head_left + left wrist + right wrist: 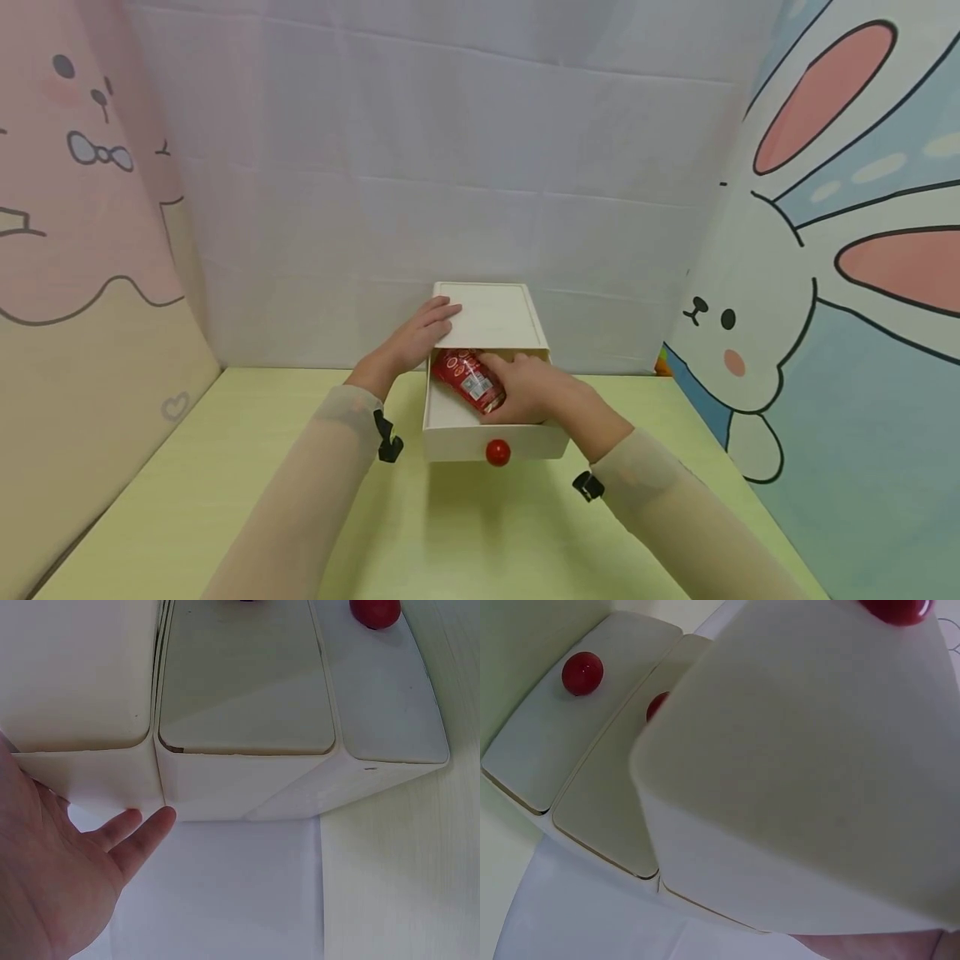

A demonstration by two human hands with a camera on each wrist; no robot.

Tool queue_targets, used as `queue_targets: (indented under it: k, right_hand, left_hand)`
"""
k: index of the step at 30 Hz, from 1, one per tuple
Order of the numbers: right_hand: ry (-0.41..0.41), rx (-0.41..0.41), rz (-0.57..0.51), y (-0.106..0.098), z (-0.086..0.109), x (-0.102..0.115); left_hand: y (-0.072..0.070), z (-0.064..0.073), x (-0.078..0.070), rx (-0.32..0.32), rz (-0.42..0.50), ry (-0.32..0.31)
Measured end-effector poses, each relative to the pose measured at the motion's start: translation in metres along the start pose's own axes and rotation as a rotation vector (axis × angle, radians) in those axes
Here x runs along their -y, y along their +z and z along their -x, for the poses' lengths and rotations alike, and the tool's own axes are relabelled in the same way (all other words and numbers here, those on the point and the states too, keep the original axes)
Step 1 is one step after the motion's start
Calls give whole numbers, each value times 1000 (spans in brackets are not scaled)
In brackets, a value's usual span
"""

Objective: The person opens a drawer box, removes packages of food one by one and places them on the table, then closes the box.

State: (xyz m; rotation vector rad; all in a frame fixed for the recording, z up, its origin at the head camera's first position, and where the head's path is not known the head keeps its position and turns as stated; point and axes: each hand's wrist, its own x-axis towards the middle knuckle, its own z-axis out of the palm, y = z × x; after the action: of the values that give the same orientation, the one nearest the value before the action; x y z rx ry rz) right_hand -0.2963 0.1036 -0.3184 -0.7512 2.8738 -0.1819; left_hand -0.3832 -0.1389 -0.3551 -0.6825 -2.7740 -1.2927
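Observation:
A small white drawer cabinet [491, 312] stands against the back cloth, its top drawer [453, 442] pulled out. A red can-shaped package [465, 379] with a white printed label lies slanted in that drawer. My right hand [528, 390] reaches in from the right and grips the package at its right side; the drawer wall hides part of the fingers. My left hand [422, 333] lies along the cabinet's upper left edge with fingers extended, and in the left wrist view its fingertips touch the side wall.
Red round knobs sit on the drawer fronts, one knob [498, 452] on the pulled-out drawer. Below it, the lower drawers [607, 802] are closed. A pale yellow-green table [247, 467] lies under everything, with cartoon-printed cloths [847, 433] on both sides.

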Motion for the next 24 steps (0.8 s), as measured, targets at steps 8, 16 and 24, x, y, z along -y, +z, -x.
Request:
queue_targets:
  k: [8, 16, 24]
  right_hand:
    - [66, -29, -5, 0, 0, 0]
    - [47, -76, -78, -9, 5, 2]
    - [4, -94, -94, -20, 13, 5]
  left_hand:
    - [0, 0, -1, 0, 21, -5]
    - [-1, 2, -3, 1, 28, -13]
    - [0, 3, -3, 0, 39, -23]
